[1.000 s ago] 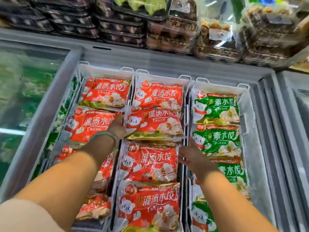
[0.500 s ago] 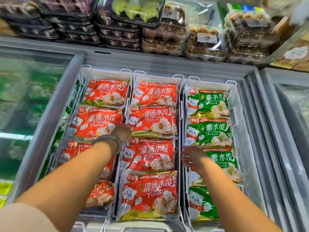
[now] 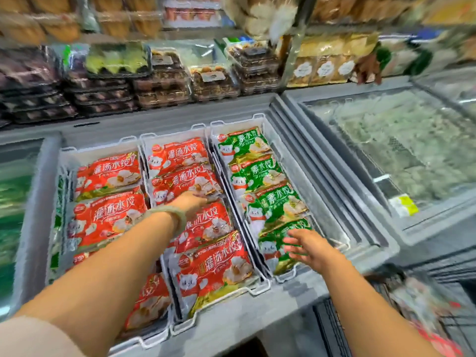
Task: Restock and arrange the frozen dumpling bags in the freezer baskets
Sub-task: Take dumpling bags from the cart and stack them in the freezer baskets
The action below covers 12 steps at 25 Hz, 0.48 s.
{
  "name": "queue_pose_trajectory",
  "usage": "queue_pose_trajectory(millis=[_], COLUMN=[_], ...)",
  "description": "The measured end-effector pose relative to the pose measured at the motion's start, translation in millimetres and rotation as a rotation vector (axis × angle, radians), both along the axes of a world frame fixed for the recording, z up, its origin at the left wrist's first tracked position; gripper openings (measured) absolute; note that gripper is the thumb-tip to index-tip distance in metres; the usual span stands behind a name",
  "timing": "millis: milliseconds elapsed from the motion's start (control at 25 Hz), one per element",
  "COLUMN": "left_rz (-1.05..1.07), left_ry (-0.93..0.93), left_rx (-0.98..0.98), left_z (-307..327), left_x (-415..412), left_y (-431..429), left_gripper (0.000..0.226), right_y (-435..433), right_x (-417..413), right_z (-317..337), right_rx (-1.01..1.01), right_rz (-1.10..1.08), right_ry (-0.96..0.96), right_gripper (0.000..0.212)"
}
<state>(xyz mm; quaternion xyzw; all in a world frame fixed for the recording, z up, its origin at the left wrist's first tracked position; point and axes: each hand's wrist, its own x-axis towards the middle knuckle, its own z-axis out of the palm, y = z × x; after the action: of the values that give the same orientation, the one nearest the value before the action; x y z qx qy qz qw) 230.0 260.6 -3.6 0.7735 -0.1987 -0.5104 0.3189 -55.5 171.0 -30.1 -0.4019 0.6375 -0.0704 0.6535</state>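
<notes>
Near rim of the freezer (image 3: 244, 318) is bare grey and wide enough to rest a bag on. Three white wire baskets sit side by side just beyond it, walls touching. Right hand (image 3: 313, 251) is over the nearest green dumpling bag (image 3: 273, 249) in the right basket (image 3: 286, 278), its fingers (image 3: 293, 244) spread apart and holding nothing. Contact is uncertain because of blur. Left hand (image 3: 192, 202) reaches across onto the second red dumpling bag (image 3: 185, 182) in the middle basket (image 3: 257, 289). Cannot tell whether its fingers lie flat or pinch the film. Bags lie shingled, each overlapping the next. Risk: a push along the row could drive one bag under its neighbour and ruck the line, and slick frosted film may slip. The left forearm lies low across the near red bags, and lifting it carelessly could drag them. Open room: a frosted strip between the green row and the far-right basket wall; elsewhere the fit is tight. Beyond are the sliding lid rails (image 3: 322, 202), then stacked food trays (image 3: 164, 81) on the shelf.
</notes>
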Motion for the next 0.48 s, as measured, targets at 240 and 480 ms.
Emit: queue_pose_trajectory(millis=[240, 480], left_rz=[-0.255, -0.42], left_ry=[0.036, 0.187], left_rx=[-0.069, -0.054], left_z=[20, 28], left_x=[-103, -228], left_y=[-27, -67], left_gripper=[0.021, 0.03], right_y=[53, 91], right_x=[-116, -239], right_z=[18, 16], right_rx=[-0.01, -0.048], right_rz=[-0.267, -0.524], right_ry=[-0.034, 0.031], right_gripper=[0.013, 0.013])
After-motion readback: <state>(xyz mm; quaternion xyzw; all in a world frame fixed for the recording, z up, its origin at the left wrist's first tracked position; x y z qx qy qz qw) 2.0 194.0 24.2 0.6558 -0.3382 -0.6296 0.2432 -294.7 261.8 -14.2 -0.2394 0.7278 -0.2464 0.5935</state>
